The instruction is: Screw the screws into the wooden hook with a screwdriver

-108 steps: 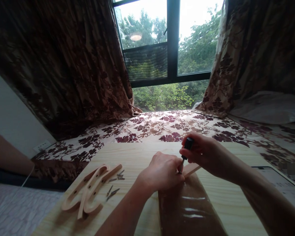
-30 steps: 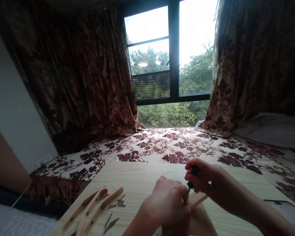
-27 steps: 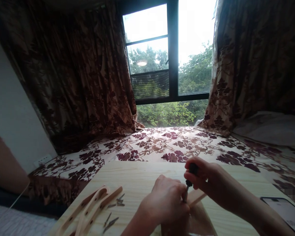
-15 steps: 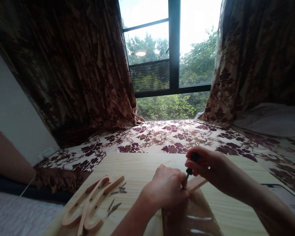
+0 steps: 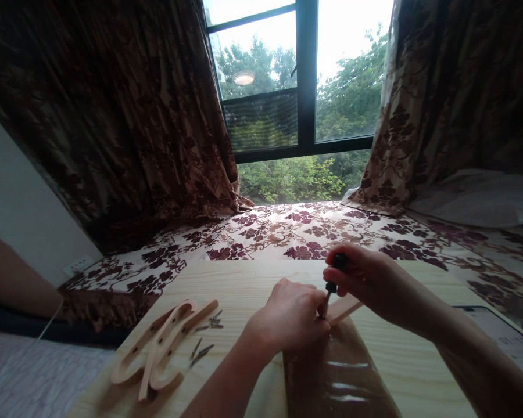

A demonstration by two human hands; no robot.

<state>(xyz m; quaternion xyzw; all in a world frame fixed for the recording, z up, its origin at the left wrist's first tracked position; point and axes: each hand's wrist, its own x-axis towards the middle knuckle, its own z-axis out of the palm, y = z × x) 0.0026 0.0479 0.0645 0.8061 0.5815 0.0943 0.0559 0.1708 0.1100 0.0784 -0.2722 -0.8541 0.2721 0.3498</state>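
In the head view my right hand grips the black handle of a screwdriver, its metal shaft slanting down to the fingertips of my left hand. My left fingers are closed on a pale wooden strip, just where the driver tip meets it; any screw there is hidden. That strip lies at the far end of a brown, glossy, plastic-looking piece. To the left, several curved wooden hooks with drilled holes lie in a cluster. Several loose screws are scattered beside them.
All this rests on a pale wooden tabletop. A phone lies at the right edge, by my right forearm. Behind are a floral-covered ledge, patterned curtains and a window. A wall socket is at left.
The whole view has tilted down slightly, so everything sits higher in the frame. Both hands keep their hold, and the screwdriver stays at the same spot with little visible movement.
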